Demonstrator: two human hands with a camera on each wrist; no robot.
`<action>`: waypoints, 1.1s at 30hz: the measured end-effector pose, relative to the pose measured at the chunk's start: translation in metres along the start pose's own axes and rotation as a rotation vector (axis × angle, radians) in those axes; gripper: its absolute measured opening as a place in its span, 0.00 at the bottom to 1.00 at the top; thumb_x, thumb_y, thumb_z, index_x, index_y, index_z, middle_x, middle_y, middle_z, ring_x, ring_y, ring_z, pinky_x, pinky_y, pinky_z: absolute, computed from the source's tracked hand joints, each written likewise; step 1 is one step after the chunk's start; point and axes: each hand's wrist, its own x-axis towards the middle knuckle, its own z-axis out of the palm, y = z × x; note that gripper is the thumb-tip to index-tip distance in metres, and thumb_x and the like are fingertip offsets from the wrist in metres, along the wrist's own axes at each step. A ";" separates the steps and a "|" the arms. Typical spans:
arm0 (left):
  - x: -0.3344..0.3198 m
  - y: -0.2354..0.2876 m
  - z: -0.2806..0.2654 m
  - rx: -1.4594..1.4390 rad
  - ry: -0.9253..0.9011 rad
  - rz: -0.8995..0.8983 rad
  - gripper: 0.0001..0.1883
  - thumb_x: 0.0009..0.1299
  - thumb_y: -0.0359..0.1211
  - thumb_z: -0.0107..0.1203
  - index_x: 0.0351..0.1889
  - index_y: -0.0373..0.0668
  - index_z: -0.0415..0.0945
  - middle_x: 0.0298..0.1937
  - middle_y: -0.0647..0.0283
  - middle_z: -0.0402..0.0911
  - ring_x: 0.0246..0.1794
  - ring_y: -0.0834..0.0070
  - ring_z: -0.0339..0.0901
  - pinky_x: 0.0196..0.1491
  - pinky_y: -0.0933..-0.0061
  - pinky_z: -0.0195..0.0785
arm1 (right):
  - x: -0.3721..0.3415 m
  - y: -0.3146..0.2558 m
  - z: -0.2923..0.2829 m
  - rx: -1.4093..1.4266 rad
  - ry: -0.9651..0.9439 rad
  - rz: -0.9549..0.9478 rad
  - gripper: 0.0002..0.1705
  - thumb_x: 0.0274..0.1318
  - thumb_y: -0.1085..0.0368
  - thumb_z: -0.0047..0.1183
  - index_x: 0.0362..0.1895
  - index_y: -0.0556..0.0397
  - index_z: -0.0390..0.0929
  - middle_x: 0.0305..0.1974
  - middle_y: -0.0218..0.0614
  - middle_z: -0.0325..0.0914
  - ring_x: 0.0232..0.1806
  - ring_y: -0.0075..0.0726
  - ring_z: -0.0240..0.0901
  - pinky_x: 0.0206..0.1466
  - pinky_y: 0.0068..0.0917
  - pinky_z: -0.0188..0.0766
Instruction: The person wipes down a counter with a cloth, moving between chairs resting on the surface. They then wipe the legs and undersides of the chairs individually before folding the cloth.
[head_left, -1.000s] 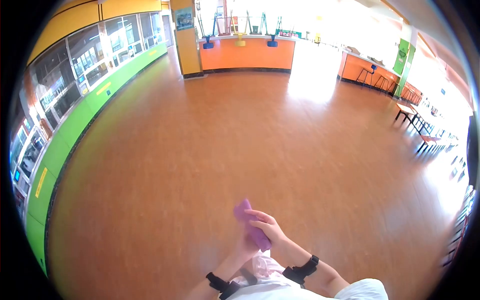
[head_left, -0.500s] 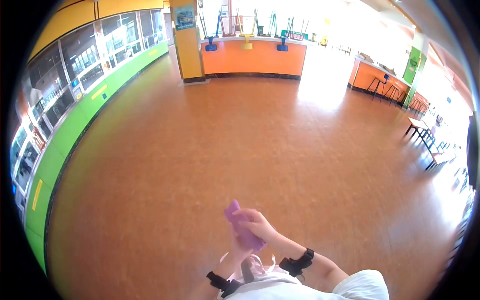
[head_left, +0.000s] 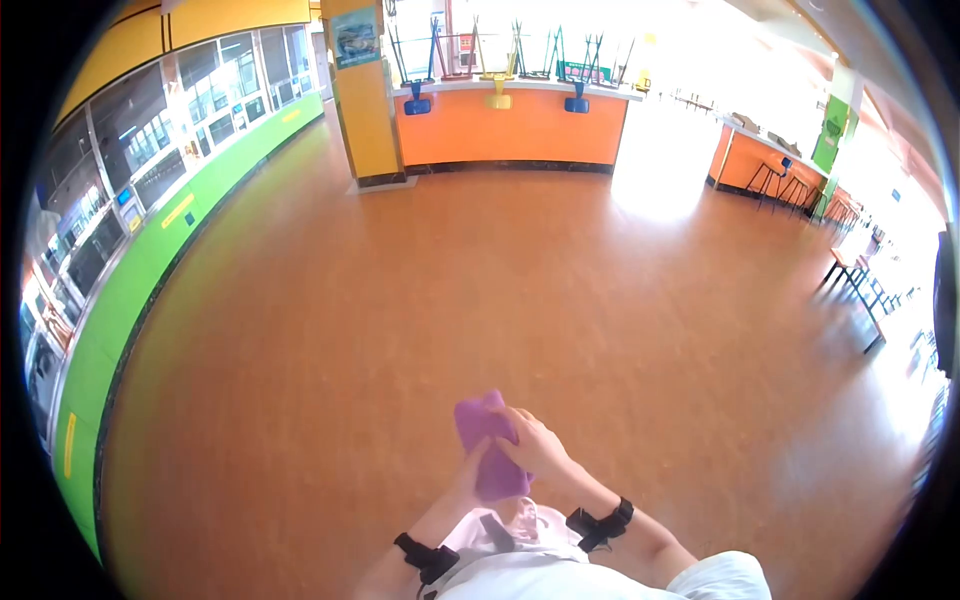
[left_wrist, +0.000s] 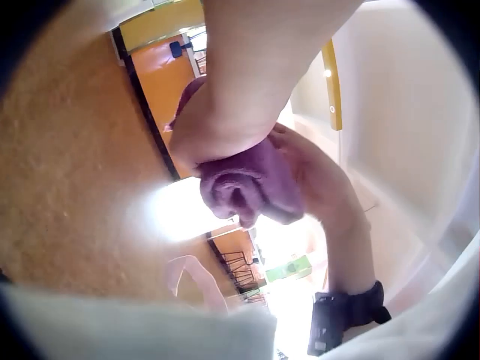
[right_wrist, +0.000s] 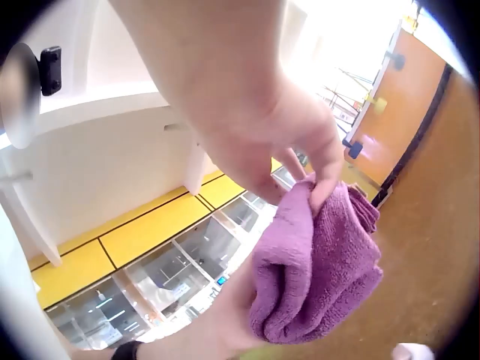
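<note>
A purple towel, folded into a thick bundle with layered edges, is held between both hands in front of the body. My right hand grips its right side, and in the right wrist view thumb and fingers pinch the top fold of the towel. From the left, my left hand holds the lower left side, its thumb lying over the front face. The left wrist view shows the rolled end of the towel beneath the left hand; the fingers behind the cloth are hidden.
Brown floor stretches ahead. An orange counter with upturned stools on top stands beyond, beside a yellow pillar. A green wall with serving windows runs along the left. Tables and stools stand at the right.
The towel has turned from a narrow, slanted bundle to show a broader face. The left thumb now shows over its front. The head view has shifted slightly, with the counter appearing lower and larger.
</note>
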 end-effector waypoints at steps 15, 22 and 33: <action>0.373 0.306 0.065 0.832 0.071 0.182 0.27 0.66 0.39 0.55 0.57 0.32 0.61 0.51 0.52 0.72 0.49 0.67 0.73 0.50 0.67 0.68 | 0.438 0.129 -0.042 1.459 -0.200 0.566 0.33 0.59 0.41 0.39 0.59 0.51 0.63 0.54 0.40 0.69 0.55 0.39 0.66 0.59 0.41 0.64; 0.482 0.470 0.072 1.581 0.491 0.774 0.21 0.69 0.41 0.49 0.52 0.34 0.69 0.52 0.49 0.72 0.54 0.63 0.69 0.55 0.69 0.62 | 0.650 0.141 -0.052 1.543 -0.257 0.755 0.28 0.55 0.49 0.50 0.56 0.50 0.65 0.50 0.38 0.71 0.52 0.38 0.68 0.56 0.41 0.66; 0.667 0.693 -0.157 1.324 0.669 0.309 0.15 0.64 0.38 0.54 0.42 0.37 0.74 0.34 0.55 0.80 0.35 0.69 0.78 0.39 0.70 0.70 | 0.863 0.395 -0.082 1.274 0.583 1.013 0.18 0.53 0.64 0.51 0.48 0.45 0.66 0.38 0.34 0.72 0.37 0.39 0.70 0.42 0.42 0.70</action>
